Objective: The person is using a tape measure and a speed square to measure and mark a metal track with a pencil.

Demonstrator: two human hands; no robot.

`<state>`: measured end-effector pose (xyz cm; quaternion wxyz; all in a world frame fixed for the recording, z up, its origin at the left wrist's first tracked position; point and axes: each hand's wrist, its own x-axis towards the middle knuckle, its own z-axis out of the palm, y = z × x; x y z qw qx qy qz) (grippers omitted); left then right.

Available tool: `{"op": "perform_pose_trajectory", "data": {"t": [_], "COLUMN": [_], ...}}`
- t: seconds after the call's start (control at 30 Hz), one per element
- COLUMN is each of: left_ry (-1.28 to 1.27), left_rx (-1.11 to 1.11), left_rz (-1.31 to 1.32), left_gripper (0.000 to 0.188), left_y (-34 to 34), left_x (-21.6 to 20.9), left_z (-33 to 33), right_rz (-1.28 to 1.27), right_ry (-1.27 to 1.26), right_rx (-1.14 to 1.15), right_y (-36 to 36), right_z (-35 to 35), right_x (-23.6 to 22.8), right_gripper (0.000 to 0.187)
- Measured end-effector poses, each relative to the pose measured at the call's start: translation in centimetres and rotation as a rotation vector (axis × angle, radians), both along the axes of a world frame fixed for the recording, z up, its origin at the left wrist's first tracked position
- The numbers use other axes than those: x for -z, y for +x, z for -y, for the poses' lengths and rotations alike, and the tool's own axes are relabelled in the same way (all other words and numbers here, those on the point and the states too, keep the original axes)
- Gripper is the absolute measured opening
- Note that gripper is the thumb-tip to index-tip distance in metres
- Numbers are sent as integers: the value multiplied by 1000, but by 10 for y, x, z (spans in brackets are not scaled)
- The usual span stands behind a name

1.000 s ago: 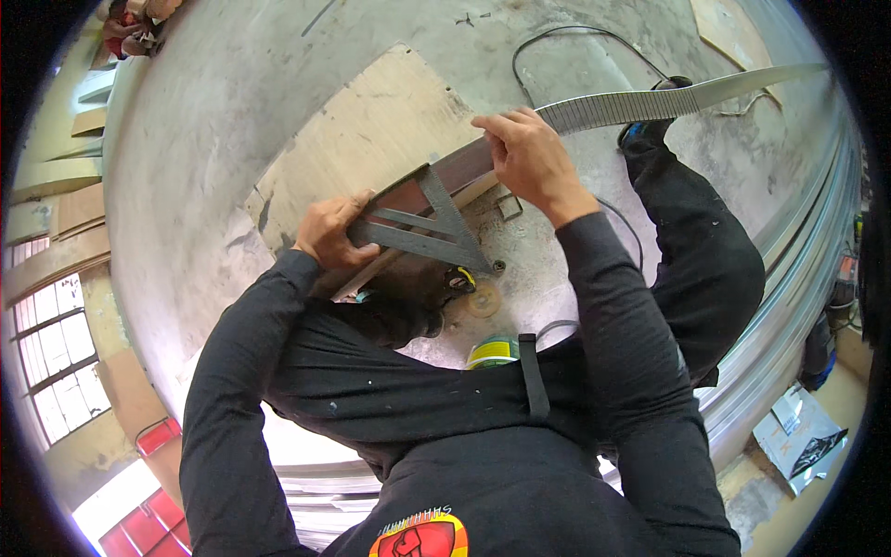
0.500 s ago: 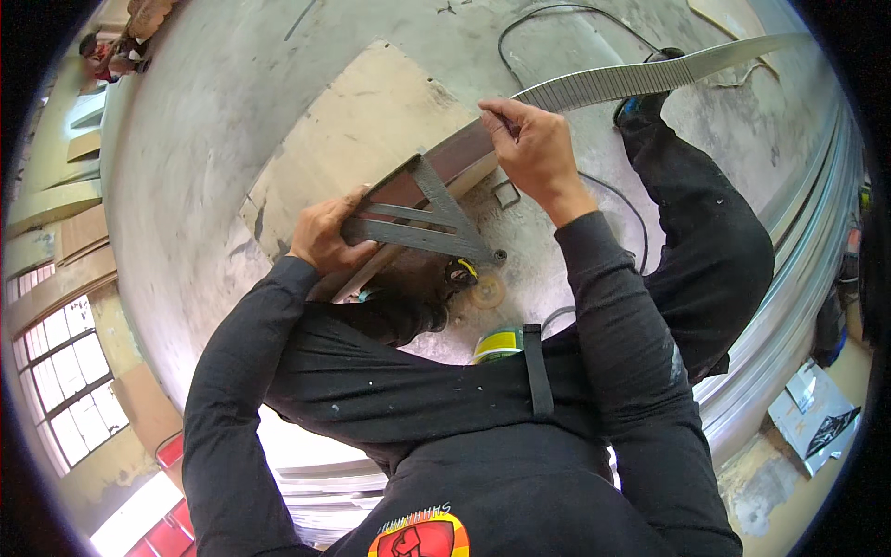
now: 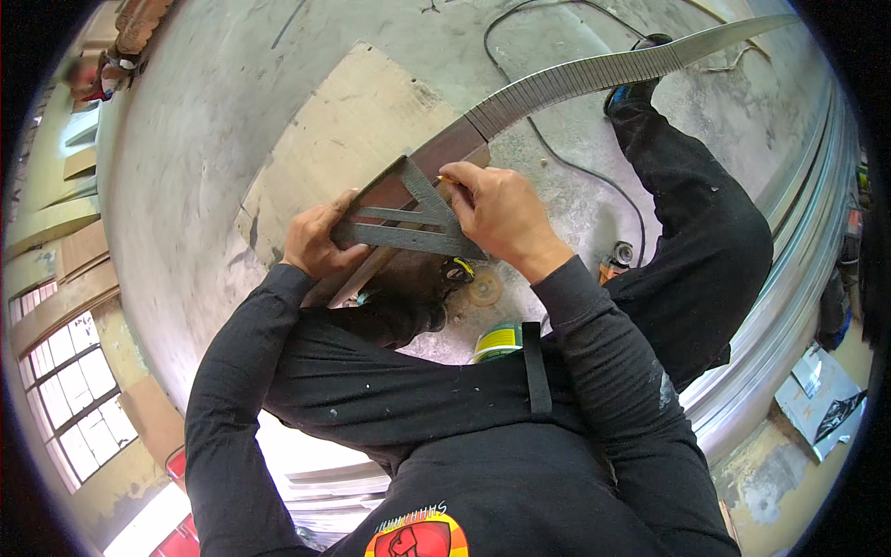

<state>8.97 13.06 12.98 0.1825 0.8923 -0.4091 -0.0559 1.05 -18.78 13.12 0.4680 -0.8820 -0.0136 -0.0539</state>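
Note:
A dark triangular speed square [image 3: 452,243] lies across a long metal strip [image 3: 575,82]. My left hand [image 3: 320,237] is closed on the square's left edge, thumb on its face, holding it against the strip. The strip curves away to the upper right, with many close cross lines along its bend; its near part is straight and brownish. My right hand [image 3: 501,209] pinches a small pencil [image 3: 444,179], its yellowish end just showing, beside the square's upper right edge. The rest of the pencil is hidden by my fingers. Beneath the strip runs a wooden bar [image 3: 478,156].
A pale board [image 3: 343,121] lies on the floor under the strip. Near my legs are a tape measure [image 3: 458,270], a round disc [image 3: 484,289], a green-yellow tub [image 3: 498,342] and an orange-grey power tool [image 3: 615,263]. A black cable [image 3: 548,144] loops behind; metal lengths [image 3: 789,251] line the right.
My right hand has come down and left from the strip's lined part to the square. My left hand and the square have shifted slightly in view. The power tool now shows.

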Motion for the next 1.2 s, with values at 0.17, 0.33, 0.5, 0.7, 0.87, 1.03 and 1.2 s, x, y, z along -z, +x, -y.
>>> {"op": "perform_pose_trajectory", "data": {"t": [0.17,0.33,0.5,0.7,0.87,1.03,1.2], "left_ry": [4,13,27,37,64,33,40], "left_rx": [-19,-26,-32,-28,-52,-37,-57], "left_rz": [-6,3,-3,9,-15,-6,-18], "left_gripper": [90,90,90,90,91,91,88], "left_y": [-2,-2,-2,-3,-3,-2,-5], "left_x": [-1,-1,1,0,0,1,-4], "left_z": [1,0,-1,0,-1,-2,1], "right_rz": [-8,-13,1,3,0,-9,4], "right_ry": [-44,-53,-61,-65,-83,-98,-108], "right_rx": [-7,-7,-9,-13,-31,-42,-49], "right_y": [-1,-2,-1,-1,-1,-1,2], "right_z": [-4,-6,-8,-8,-9,-10,-17], "right_x": [2,4,5,7,8,7,10], "right_gripper": [20,21,20,20,20,21,18]}}
